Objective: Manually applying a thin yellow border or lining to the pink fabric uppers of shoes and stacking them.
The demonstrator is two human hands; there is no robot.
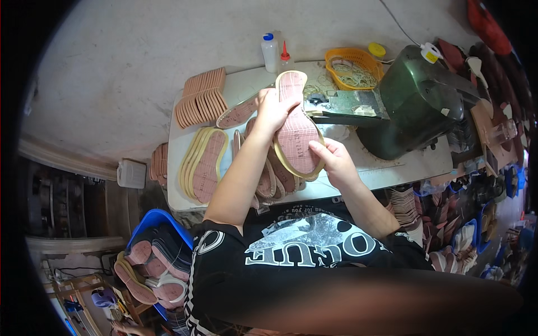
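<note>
Both my hands hold a pink shoe insole [296, 143] with a yellowish rim, its patterned face turned up and its narrow end pointing away from me. My left hand [271, 113] is closed on its left edge near the narrow middle, thumb on the face. At the wide near end, my right hand [338, 163] pinches the right edge, thumb on top. Under and beside my left forearm, more insoles lie on the white table, among them an overlapping row with yellow rims [208, 162]. Another insole [238, 113] lies just beyond, partly hidden by my left hand.
A dark green machine [414, 106] stands at the right, its arm reaching toward the insole. Behind are an orange basket [352, 75], a white bottle [270, 55] and a red-tipped bottle [285, 60]. Stacked pinkish pieces [200, 99] sit far left. A filled blue bin [148, 221] stands lower left.
</note>
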